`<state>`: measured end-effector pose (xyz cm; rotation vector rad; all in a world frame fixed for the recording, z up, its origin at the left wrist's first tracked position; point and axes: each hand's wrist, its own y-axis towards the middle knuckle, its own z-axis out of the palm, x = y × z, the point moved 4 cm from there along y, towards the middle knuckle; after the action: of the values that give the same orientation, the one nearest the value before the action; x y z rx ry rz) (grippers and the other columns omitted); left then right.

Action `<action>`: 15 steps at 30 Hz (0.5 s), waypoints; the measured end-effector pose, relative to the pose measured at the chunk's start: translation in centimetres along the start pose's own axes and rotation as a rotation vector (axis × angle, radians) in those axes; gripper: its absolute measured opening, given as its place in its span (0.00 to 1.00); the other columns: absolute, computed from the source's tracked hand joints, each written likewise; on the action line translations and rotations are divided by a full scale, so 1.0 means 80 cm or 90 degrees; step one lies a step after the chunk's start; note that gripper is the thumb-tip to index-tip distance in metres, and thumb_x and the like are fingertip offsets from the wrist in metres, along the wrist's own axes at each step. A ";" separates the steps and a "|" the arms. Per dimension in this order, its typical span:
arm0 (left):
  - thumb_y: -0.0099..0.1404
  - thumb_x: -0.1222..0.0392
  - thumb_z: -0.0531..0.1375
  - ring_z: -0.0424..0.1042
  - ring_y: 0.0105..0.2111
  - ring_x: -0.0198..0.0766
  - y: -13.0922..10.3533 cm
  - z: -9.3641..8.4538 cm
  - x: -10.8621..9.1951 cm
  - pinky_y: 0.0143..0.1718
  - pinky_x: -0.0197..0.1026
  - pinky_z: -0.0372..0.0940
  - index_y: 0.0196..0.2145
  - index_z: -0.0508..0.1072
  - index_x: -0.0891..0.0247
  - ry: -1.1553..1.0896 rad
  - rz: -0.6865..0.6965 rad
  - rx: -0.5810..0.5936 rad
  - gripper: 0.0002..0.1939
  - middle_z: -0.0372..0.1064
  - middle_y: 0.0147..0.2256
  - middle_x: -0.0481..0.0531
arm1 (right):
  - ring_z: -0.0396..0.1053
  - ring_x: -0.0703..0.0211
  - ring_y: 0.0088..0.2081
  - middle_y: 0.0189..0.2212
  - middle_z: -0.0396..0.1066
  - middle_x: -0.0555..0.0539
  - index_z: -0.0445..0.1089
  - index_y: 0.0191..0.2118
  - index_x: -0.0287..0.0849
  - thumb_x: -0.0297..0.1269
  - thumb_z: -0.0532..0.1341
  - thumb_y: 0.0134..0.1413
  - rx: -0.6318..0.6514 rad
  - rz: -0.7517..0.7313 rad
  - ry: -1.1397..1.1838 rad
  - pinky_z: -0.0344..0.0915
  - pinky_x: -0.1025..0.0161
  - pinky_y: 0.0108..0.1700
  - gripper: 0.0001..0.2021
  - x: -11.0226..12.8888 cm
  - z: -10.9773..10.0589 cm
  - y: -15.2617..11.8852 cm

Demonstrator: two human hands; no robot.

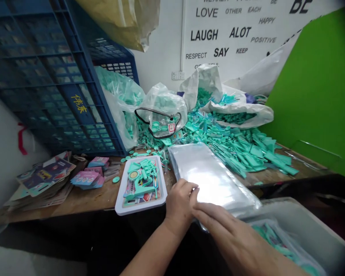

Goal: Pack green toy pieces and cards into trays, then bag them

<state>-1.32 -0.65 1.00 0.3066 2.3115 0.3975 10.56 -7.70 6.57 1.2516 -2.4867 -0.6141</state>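
Bunches fingers, left hand point(178, 205) and right hand point(228, 232), at clear bags point(207, 168); cannot tell grip; likely separating one; next needs delicacy.

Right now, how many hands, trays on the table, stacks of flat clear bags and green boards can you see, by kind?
Left hand and right hand: 2
White tray: 1
Stack of clear bags: 1
Green board: 1
Total: 5

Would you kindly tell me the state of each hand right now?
Left hand: fingers curled at the near edge of the clear plastic stack; grip cannot be told.
Right hand: fingertips beside the left's; grip cannot be told.
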 end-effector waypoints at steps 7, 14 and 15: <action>0.64 0.64 0.55 0.68 0.36 0.40 -0.002 -0.001 -0.013 0.38 0.46 0.57 0.37 0.74 0.54 0.093 0.069 -0.040 0.09 0.69 0.32 0.47 | 0.73 0.49 0.43 0.46 0.72 0.34 0.64 0.54 0.31 0.18 0.47 0.49 -0.007 0.032 -0.150 0.73 0.52 0.40 0.25 -0.054 0.047 -0.014; 0.65 0.61 0.56 0.68 0.35 0.36 0.001 -0.001 -0.014 0.42 0.46 0.59 0.37 0.75 0.57 0.010 0.079 -0.127 0.08 0.68 0.30 0.47 | 0.73 0.50 0.42 0.41 0.75 0.35 0.67 0.49 0.30 0.19 0.49 0.50 0.009 0.044 -0.194 0.70 0.53 0.40 0.21 -0.066 0.051 -0.010; 0.65 0.61 0.55 0.67 0.34 0.36 0.001 0.000 -0.015 0.40 0.44 0.61 0.38 0.75 0.58 -0.006 0.089 -0.131 0.08 0.68 0.30 0.48 | 0.72 0.49 0.45 0.42 0.74 0.35 0.67 0.48 0.31 0.19 0.49 0.51 0.014 0.050 -0.196 0.70 0.52 0.43 0.20 -0.070 0.057 -0.011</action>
<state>-0.47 -0.97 1.81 0.3677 2.2243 0.6957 12.39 -2.53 1.80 1.1328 -2.7822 -0.8145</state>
